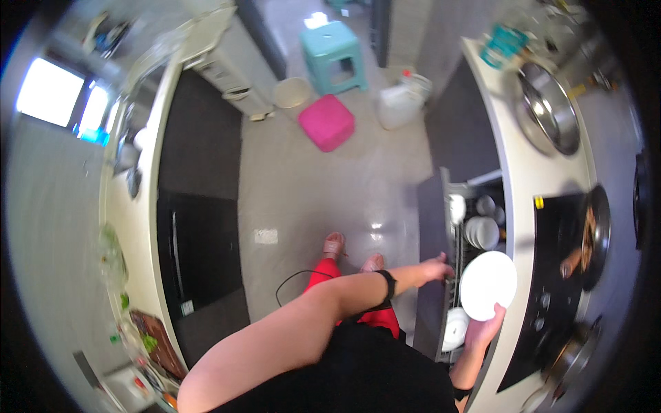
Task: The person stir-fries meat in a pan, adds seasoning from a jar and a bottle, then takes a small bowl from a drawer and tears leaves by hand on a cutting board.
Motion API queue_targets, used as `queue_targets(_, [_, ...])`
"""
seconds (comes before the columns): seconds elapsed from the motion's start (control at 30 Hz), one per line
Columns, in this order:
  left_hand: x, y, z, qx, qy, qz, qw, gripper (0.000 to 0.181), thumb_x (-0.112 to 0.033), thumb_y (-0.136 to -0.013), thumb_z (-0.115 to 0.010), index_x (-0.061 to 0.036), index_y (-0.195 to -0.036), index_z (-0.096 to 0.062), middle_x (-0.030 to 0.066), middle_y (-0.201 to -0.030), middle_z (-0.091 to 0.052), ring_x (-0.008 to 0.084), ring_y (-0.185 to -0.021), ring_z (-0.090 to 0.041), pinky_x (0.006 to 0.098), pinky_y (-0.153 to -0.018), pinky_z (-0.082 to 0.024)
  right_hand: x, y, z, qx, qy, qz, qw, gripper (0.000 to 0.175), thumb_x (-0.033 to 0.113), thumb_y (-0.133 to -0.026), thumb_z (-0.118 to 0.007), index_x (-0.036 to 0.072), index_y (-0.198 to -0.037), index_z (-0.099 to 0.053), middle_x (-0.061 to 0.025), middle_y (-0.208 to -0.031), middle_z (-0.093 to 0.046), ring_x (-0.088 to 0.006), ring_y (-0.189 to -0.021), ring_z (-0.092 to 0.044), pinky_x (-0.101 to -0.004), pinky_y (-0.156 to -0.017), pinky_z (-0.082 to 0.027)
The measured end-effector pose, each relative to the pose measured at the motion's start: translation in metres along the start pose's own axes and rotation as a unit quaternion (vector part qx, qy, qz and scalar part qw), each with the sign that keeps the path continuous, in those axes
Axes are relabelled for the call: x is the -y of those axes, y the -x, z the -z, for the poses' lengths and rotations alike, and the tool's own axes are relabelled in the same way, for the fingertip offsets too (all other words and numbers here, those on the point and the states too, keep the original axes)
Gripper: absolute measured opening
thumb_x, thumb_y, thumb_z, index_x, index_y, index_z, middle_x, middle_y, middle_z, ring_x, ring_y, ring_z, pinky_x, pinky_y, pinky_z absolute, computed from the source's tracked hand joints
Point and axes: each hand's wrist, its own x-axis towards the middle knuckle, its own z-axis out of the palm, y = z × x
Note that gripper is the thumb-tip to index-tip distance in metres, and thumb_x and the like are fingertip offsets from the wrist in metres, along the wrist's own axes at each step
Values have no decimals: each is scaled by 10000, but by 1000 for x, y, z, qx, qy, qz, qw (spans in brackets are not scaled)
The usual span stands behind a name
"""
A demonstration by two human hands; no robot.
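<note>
My right hand (484,328) holds a white plate (488,285) by its near rim, thumb on top, above a pulled-out dish drawer. At the top edge of the drawer front (431,242) rests my left hand (436,270); its exact finger hold is blurred. Inside the drawer's wire rack stand small white bowls (485,233) in a row, with another white dish (457,208) beyond them. A further white plate (455,329) lies at the drawer's near end, partly behind my right hand and the held plate.
On the right counter are a steel basin (550,108), a black cooktop (552,248), a pan (598,237) with food and a pot (570,356). A pink stool (327,123), a blue stool (333,46) and a white jug (395,107) stand on the floor. A cutting board (157,343) lies left.
</note>
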Motion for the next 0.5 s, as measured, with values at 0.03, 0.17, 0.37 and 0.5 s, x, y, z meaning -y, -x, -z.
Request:
queue_targets(0.03, [-2,-5,-2,-14,-9,-28,999,1123,-297,-1044,-836,-1,-1843,-105,260,-1729,-553,268,-1498,-616,419,-1234,-497,2,5,-8,22,4,-4,1000,749,386,-1107,-587,-29,-1720,-470,-177,-1695,-608,-344,-1565,-589,-501,-1312,-440])
queue_targets(0.17, [-13,14,38,-88,-54,-127,986,981,-323,-1077,-835,4,-1822,-289,246,-1671,-649,279,-1514,-628,430,-1252,-509,-8,8,-45,86,50,-49,994,727,377,-1100,-592,-25,-1699,-502,-175,-1669,-642,-341,-1551,-617,-484,-1311,-459])
queue_targets(0.37, [-10,225,214,-291,-48,-103,950,746,-274,-1049,-805,1,-1692,-543,203,-1559,-730,278,-1356,-725,410,-1158,-574,-79,-8,-141,212,117,-136,961,733,394,-1067,-619,-6,-1675,-534,-173,-1622,-671,-345,-1498,-651,-480,-1240,-507])
queue_targets(0.5, [32,389,290,-422,121,-124,890,618,-215,-1070,-771,1,-1633,-638,133,-1453,-771,221,-1224,-759,377,-1078,-605,-113,21,-271,362,203,-93,905,707,370,-1082,-604,6,-1683,-525,-173,-1619,-649,-355,-1487,-643,-489,-1239,-508])
